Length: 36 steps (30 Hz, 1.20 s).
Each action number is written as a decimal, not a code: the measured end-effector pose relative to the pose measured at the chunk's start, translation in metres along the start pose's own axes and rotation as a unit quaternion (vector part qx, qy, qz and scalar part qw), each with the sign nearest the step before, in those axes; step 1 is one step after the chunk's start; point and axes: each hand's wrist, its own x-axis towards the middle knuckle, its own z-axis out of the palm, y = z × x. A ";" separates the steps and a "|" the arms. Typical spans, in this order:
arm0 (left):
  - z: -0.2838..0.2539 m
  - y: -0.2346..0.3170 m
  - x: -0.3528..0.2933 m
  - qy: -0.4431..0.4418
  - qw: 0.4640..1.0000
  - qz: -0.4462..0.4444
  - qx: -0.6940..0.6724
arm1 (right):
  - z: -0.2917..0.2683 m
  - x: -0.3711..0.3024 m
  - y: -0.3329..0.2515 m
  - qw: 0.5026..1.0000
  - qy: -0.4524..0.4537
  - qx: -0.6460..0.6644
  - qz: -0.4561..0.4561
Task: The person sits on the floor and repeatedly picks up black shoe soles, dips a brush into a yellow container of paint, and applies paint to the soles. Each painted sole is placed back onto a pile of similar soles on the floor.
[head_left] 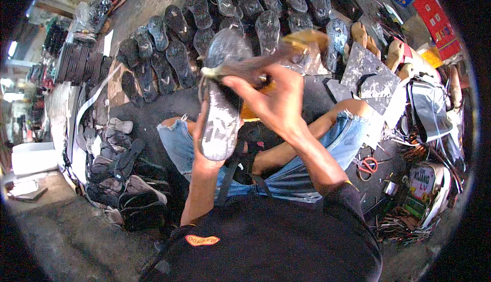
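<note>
Workshop floor [66, 228], sole [221, 123] in left hand [205, 166], right hand [279, 100] over its edge

The black shoe sole [220, 133] held up looks slick and glossy, with white glare over its heel; the brown tool [245, 69] against it blurs too much for me to tell its material. From where I stand, the laid-out soles [267, 31] look smooth, several with a sheen. The jeans [179, 146] are faded denim, roughly frayed, the shirt [281, 236] matt black cloth. The scissors [366, 170] show smooth orange-red plastic handles; the floor [61, 225] looks rough and dull, like concrete
</note>
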 end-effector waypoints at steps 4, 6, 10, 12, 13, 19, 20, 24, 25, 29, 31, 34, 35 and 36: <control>-0.015 0.003 0.036 -0.151 0.988 0.016 -0.033 | -0.003 -0.068 -0.028 0.948 -0.246 0.025 -0.199; -0.007 0.001 0.018 0.001 0.999 0.031 0.006 | -0.006 -0.098 -0.016 0.954 -0.269 -0.031 -0.132; -0.001 -0.001 0.018 -0.029 0.998 0.062 0.008 | -0.008 -0.037 -0.013 0.997 -0.064 -0.007 0.030; 0.011 0.008 0.019 -0.020 0.999 0.045 -0.009 | -0.012 -0.040 -0.012 0.987 -0.065 -0.073 -0.124; 0.002 0.002 0.011 -0.014 0.998 0.043 -0.038 | -0.018 -0.033 -0.012 0.993 -0.075 -0.020 -0.088; 0.023 0.003 0.012 0.003 0.998 0.048 0.046 | -0.021 -0.039 0.010 0.981 -0.063 -0.115 -0.143; 0.019 -0.001 0.008 0.003 0.978 0.093 0.187 | -0.025 -0.021 0.023 0.981 -0.013 -0.147 -0.122; 0.004 -0.011 0.006 -0.046 0.987 0.087 0.129 | -0.029 0.014 0.016 0.994 0.049 -0.068 -0.076; -0.010 -0.011 0.012 -0.111 0.992 0.008 -0.058 | -0.024 -0.014 0.002 0.995 -0.037 -0.052 -0.072; 0.029 0.007 0.029 0.066 0.994 0.073 0.050 | -0.007 -0.123 -0.013 0.925 -0.270 -0.041 -0.264; -0.007 0.008 0.023 0.041 0.992 0.015 0.122 | -0.014 -0.054 -0.031 0.983 -0.095 0.125 -0.095; 0.016 -0.009 0.001 0.025 0.999 -0.026 0.024 | -0.025 0.008 0.022 0.993 -0.097 -0.068 0.019; 0.021 -0.006 -0.011 0.040 0.994 -0.035 0.095 | -0.033 0.042 0.025 0.995 -0.019 -0.066 -0.070; 0.029 -0.002 -0.025 0.052 0.984 -0.045 0.161 | -0.050 0.064 0.034 0.993 0.029 -0.103 -0.048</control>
